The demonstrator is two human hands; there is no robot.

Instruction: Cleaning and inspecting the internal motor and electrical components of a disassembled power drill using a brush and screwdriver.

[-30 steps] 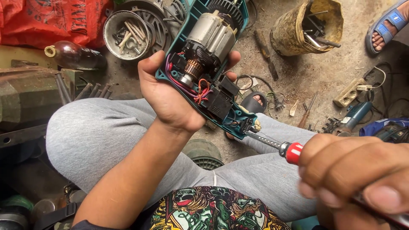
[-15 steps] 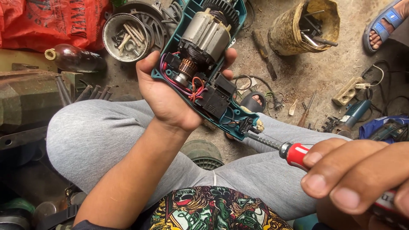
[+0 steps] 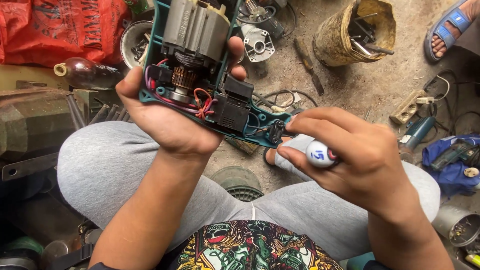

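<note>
Opened drill (image 3: 200, 75) cradled in left hand (image 3: 165, 120) grip, right hand (image 3: 360, 150) grip closed on screwdriver (image 3: 320, 153)

Person wears light grey trousers (image 3: 115, 165), smooth fabric, covering both legs, seam line running down between them; shirt (image 3: 250, 247) dark with busy print of skulls and faces in yellow, green, red, white; forearms bare, no sleeves in view, no watch or rings seen on left hand (image 3: 165, 117) or right hand (image 3: 360, 150); nails short
</note>
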